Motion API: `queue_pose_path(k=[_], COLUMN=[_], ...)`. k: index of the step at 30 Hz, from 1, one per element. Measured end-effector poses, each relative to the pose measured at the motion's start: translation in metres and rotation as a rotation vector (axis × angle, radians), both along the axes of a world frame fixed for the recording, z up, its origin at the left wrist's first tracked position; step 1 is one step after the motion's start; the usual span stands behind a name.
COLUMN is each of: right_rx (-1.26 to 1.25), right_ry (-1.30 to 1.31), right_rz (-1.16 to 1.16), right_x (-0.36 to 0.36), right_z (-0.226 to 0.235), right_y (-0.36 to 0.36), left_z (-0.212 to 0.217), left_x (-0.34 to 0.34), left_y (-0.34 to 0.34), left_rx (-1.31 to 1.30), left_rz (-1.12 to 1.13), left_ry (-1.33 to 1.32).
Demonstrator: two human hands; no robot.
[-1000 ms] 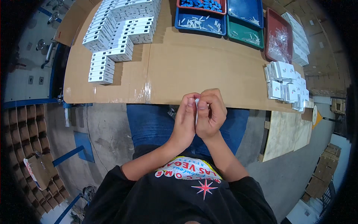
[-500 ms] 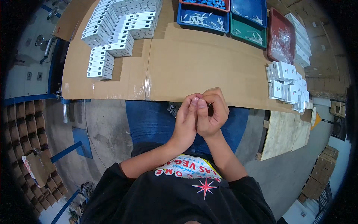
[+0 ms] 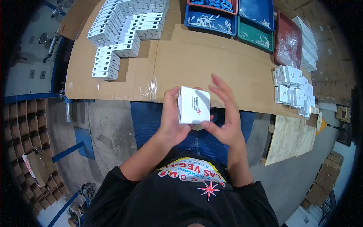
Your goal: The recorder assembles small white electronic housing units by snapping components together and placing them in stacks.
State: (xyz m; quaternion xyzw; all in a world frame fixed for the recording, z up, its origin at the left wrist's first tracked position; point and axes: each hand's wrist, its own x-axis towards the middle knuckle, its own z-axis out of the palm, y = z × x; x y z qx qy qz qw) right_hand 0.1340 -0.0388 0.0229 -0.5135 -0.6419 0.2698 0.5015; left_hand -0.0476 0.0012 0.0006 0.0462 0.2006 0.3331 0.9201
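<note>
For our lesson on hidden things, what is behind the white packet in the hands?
Past the packet, parts of the left hand, jeans and table show. Whatever lies directly behind it is covered and cannot be seen.

Your left hand (image 3: 170, 119) curls with its thumb (image 3: 171, 94) raised; your right hand (image 3: 229, 123) spreads open (its fingers (image 3: 225, 94) slightly blurred), thumb pointing inward, forearms (image 3: 141, 157) bare.

A flat, squarish white box (image 3: 194, 106), its broad face printed with dark lettering and a small pinkish-red mark, is held up in the left hand (image 3: 171, 119), slightly tilted. In view it overlaps the bench's (image 3: 189, 64) near edge, with the right thumb (image 3: 212, 128) at its lower right corner.
</note>
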Motion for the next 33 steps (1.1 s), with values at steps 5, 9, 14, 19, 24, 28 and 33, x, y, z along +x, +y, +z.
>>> queue_pose_path(k=[5,9,14,19,24,28,33], right_rx=[-0.208,-0.167,-0.216,-0.219,-0.392,-0.378,-0.179], right_ry=[-0.072,-0.09,-0.056,-0.053,0.08,0.036,-0.099], right_rz=[0.307,0.276,0.11,0.12,0.236,0.247,0.24], right_x=[0.012,0.017,0.006,0.007,0.012,0.009,0.0], right_z=[0.003,-0.004,-0.003,-0.004,-0.016,-0.015,-0.021], right_y=[-0.008,-0.006,-0.008,-0.008,-0.01,-0.012,-0.015], left_z=[0.003,0.007,0.027,0.013,0.012,0.012,0.015], left_x=[-0.012,-0.016,0.009,0.006,0.007,0.009,0.013], left_y=[0.02,0.022,-0.007,-0.005,-0.007,-0.007,-0.008], left_rx=[-0.147,-0.113,0.108,0.071,-0.007,0.015,0.023], left_rz=[-0.157,-0.209,-0.106,-0.217,-0.258,-0.209,-0.185], left_ry=[-0.03,-0.119,0.428,0.222,0.258,0.246,0.318])
